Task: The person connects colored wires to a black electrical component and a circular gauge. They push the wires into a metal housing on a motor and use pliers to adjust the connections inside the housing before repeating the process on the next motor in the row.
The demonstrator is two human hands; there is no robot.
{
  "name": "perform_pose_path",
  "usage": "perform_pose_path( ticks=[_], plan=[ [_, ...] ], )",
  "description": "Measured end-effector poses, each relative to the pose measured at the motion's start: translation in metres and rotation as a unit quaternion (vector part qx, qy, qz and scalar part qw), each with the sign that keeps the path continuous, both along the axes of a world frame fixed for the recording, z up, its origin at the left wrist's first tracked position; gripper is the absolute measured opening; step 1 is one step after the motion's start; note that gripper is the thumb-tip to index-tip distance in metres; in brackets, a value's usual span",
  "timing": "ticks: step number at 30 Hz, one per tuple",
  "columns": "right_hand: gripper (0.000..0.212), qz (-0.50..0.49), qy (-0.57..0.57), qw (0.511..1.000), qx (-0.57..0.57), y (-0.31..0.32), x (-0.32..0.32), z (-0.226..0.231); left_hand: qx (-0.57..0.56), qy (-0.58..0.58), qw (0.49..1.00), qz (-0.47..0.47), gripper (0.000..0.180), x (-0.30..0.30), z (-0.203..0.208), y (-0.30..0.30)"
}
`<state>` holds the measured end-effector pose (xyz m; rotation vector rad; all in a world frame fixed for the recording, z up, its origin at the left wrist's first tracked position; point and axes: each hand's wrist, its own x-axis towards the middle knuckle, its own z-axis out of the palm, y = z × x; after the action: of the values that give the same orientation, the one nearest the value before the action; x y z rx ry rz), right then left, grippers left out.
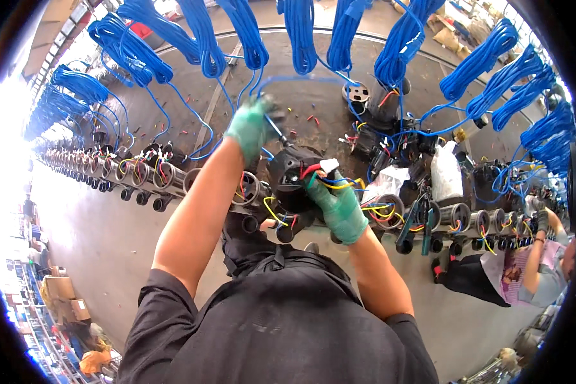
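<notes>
My left hand (253, 125), in a green glove and blurred by motion, is closed around a blue cable (276, 130). A straight length of it runs from my fingers down to a black round housing (289, 171). My right hand (339, 211), also in a green glove, grips that housing from its right side, fingers curled round its edge. Red, yellow and blue wires and a white piece (329, 166) stick out beside my right fingers. The housing is held tilted above the near edge of the bench; its underside is hidden.
Coiled blue cables (301, 38) hang in a row across the far side. Metal cylinders (166, 176) with coloured wires line the bench (192, 115) edge. Pliers (422, 217), a white bag (446, 171) and a perforated disc (357, 93) lie right. Another person (512, 272) works at far right.
</notes>
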<state>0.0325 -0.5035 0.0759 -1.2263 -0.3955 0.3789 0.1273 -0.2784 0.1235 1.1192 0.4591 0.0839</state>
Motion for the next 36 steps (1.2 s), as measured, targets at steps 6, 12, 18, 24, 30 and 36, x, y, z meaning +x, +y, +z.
perform_pose_path(
  ticks=[6,12,18,24,30,36],
  plan=[
    [0.026,0.005,0.123,0.992,0.003,0.015,0.007,0.008,0.180,-0.208,0.946,-0.173,0.087,-0.099,-0.024,0.007],
    [0.037,0.020,0.115,0.990,-0.073,0.038,0.010,-0.004,0.186,-0.189,0.954,-0.136,0.065,-0.131,-0.013,0.002],
    [0.031,-0.058,-0.030,0.993,-0.097,0.029,0.010,0.024,0.147,-0.160,0.975,-0.056,0.057,-0.147,-0.023,0.006],
    [0.025,-0.029,0.004,0.995,-0.093,0.024,0.022,0.020,0.172,-0.187,0.965,-0.067,0.065,-0.151,-0.022,0.003],
    [0.019,0.065,0.030,0.987,-0.143,0.008,0.028,0.030,0.294,-0.206,0.930,-0.081,0.068,-0.157,-0.010,0.016],
    [0.026,0.031,0.198,0.970,0.135,0.023,0.014,0.021,0.241,-0.210,0.940,-0.120,0.074,-0.164,0.009,0.014]
  ],
)
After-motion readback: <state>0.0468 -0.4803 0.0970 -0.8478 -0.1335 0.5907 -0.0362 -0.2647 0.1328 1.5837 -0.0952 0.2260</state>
